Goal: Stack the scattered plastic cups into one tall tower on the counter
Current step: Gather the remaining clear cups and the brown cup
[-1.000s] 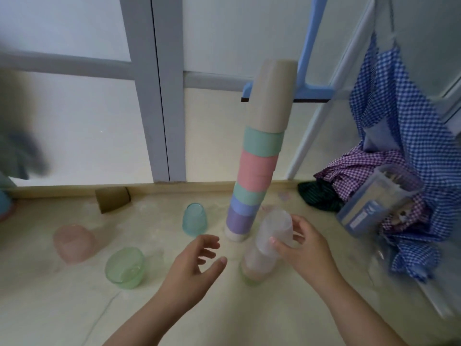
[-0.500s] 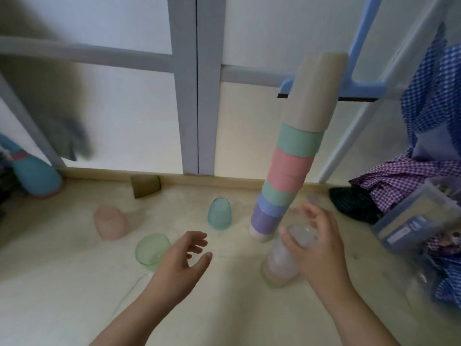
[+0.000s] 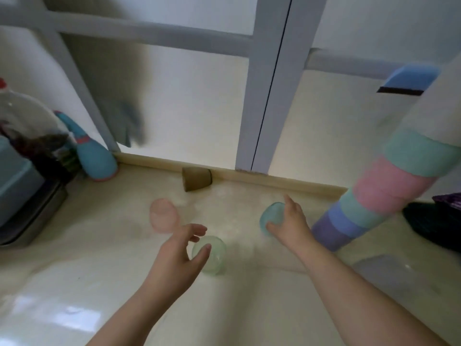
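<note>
A view from a head-worn camera looks down on a pale, glossy bench (image 3: 82, 290) that runs back to a wall of frosted panels in grey frames (image 3: 262, 96). The picture is blurred by motion.

The person's right hand (image 3: 290, 227) reaches forward and is wrapped around a see-through teal cup (image 3: 270, 217), thumb on the near side and fingers over the far side. The cup sits at bench level, just left of the foot of the cup tower; whether it is lifted off the surface cannot be told.

The left hand (image 3: 178, 259) hovers with fingers spread and curled, holding nothing. It is just over and to the left of a see-through green cup (image 3: 214, 255) lying on the bench; the thumb overlaps the cup in the picture, but contact is unclear.

A see-through pink cup (image 3: 163, 217) sits further back and to the left, apart from both hands.

The cup tower (image 3: 379, 196) rises from the bench at the right and leans toward the upper right edge of the view. From the bottom, its bands read purple, blue, teal, pink, teal, then a pale top section that runs out of frame.

A brown cup (image 3: 195, 179) lies on its side against the base of the wall. At far left stand a blue bowling-pin toy (image 3: 93, 153) and a cluttered container (image 3: 22, 176). Dark cloth (image 3: 434, 223) lies at far right.
</note>
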Available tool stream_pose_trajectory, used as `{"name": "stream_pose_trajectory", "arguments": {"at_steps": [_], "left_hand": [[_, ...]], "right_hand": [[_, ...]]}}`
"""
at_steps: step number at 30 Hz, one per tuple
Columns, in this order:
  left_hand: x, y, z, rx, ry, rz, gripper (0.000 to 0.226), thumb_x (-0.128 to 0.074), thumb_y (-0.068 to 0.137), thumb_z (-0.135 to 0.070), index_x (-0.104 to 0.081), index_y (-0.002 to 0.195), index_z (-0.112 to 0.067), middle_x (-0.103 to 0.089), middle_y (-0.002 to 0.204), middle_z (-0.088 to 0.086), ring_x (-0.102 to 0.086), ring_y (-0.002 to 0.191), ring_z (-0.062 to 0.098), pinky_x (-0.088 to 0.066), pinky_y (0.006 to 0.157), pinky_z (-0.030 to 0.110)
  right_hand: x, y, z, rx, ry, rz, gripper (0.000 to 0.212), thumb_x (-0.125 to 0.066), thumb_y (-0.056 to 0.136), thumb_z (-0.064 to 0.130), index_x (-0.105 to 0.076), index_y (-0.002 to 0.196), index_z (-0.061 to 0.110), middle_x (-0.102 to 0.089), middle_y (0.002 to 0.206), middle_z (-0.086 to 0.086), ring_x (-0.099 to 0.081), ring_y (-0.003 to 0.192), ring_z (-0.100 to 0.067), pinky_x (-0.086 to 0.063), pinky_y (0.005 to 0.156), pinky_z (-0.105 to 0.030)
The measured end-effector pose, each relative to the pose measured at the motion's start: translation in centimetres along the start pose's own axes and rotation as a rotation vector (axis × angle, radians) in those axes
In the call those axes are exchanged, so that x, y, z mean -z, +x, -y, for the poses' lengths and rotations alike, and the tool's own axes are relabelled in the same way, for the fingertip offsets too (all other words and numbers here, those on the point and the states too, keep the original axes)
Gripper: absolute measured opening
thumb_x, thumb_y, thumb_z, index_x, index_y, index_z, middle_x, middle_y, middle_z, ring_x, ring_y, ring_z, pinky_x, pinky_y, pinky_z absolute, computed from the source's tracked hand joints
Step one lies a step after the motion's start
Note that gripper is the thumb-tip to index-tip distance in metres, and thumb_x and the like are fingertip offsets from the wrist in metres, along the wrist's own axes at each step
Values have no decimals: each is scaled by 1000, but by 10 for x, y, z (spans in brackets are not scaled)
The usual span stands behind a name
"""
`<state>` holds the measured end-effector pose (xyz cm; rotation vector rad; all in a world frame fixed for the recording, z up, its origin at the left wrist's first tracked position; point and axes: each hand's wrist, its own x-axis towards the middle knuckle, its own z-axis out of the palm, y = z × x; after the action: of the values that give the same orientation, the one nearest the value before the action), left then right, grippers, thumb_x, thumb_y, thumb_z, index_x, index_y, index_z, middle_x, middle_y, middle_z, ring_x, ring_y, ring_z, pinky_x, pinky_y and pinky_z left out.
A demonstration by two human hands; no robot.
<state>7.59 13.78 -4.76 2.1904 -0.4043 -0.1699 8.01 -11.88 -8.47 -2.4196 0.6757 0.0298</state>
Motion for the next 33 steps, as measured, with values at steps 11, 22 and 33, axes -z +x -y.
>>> {"name": "stream_pose_trajectory", "arguments": {"at_steps": [11, 22, 33], "left_hand": [[28, 17, 48, 35, 166, -56, 36, -64, 81, -22, -53, 115, -17, -56, 111, -7, -54, 102, 15, -42, 81, 26], [39, 94, 96, 208, 635, 174, 74, -58, 79, -45, -18, 136, -18, -46, 131, 10, -50, 112, 30, -46, 84, 41], [50, 65, 18, 59, 460, -81, 68, -73, 64, -47, -39, 118, -23, -57, 108, 9, -55, 94, 31, -50, 75, 39]], "right_hand": [[-15, 3, 15, 17, -12, -34, 67, -70, 74, 10, -36, 132, 7, -44, 127, -26, -48, 113, -39, -38, 96, -34], [-6, -61, 37, 220, 47, 60, 69, -75, 71, 18, -39, 130, 20, -43, 121, 4, -41, 107, -6, -23, 89, -8], [56, -111, 45, 285, 29, 7, 77, -72, 70, 29, -28, 133, 27, -38, 112, 14, -38, 101, 1, -22, 80, 2]]}}
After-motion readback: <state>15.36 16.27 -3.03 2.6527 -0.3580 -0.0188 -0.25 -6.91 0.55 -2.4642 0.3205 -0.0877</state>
